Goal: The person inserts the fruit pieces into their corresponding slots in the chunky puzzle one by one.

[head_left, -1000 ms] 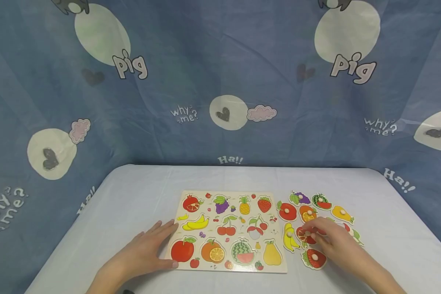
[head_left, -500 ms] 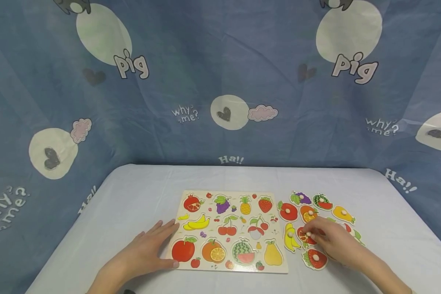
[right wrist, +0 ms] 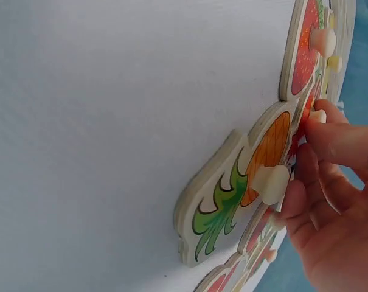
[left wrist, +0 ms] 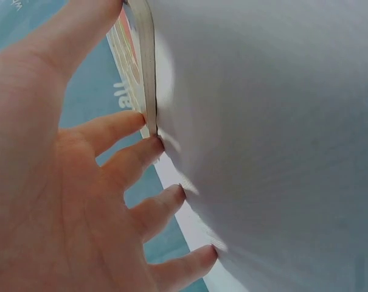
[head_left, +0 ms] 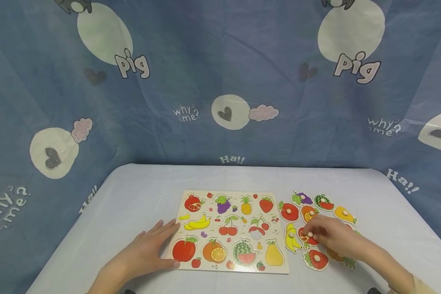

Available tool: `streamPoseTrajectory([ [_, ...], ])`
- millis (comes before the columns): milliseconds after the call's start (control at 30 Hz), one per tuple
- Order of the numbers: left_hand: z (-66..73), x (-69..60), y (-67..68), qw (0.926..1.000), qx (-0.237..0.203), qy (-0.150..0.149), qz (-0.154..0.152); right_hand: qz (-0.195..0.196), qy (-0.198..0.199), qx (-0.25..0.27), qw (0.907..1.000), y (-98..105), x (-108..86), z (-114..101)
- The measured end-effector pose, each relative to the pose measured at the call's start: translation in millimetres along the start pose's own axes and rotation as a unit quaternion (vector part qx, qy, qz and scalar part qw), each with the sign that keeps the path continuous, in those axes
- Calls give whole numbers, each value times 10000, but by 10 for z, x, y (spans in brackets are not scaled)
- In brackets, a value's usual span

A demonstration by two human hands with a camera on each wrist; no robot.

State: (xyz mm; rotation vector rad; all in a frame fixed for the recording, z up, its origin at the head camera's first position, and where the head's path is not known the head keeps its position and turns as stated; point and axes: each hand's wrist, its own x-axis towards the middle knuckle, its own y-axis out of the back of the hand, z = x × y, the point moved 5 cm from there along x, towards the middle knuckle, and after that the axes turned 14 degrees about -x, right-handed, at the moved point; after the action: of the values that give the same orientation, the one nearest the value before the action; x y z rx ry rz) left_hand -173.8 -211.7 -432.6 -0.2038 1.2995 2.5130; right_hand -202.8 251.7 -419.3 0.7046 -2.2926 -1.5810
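As spread left hand (head_left: pixel 145 249) touches board (head_left: pixel 214 233) edge | right hand (head_left: pixel 334 237) pinches pomegranate piece (head_left: pixel 304 237) | little room to strawberry piece (head_left: pixel 316 260)

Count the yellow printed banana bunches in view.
3: a large bunch on the cream rectangular wooden board, a smaller one just above-left, a knobbed wooden piece right of the board. The right hand may hide more.

The pale rectangular puzzle board (head_left: pixel 214 233) lay flat, showing 11 large fruit pictures in 3 rows; to its right, the red pomegranate piece (head_left: pixel 304 237) lay knob up.
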Motion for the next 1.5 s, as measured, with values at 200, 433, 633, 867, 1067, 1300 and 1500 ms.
streamPoseTrajectory([
  [200,4,9,-4,10000,5,-16,13,-230,123,172,9995,16,39,42],
  [433,7,26,-5,10000,-3,-5,17,-376,44,344,9987,9,50,76],
  [633,9,14,-10,10000,-14,-4,20,-344,83,355,9987,14,28,69],
  [867,21,30,-5,10000,15,-17,28,-307,16,405,9987,43,7,69],
  [1067,18,23,0,10000,-1,-4,29,-264,6,658,9975,52,-3,42],
  [1300,13,25,4,10000,14,40,6,-69,125,674,9976,58,-9,-13],
  [1500,12,21,-8,9999,83,58,-13,203,212,322,9991,37,-1,-83],
])
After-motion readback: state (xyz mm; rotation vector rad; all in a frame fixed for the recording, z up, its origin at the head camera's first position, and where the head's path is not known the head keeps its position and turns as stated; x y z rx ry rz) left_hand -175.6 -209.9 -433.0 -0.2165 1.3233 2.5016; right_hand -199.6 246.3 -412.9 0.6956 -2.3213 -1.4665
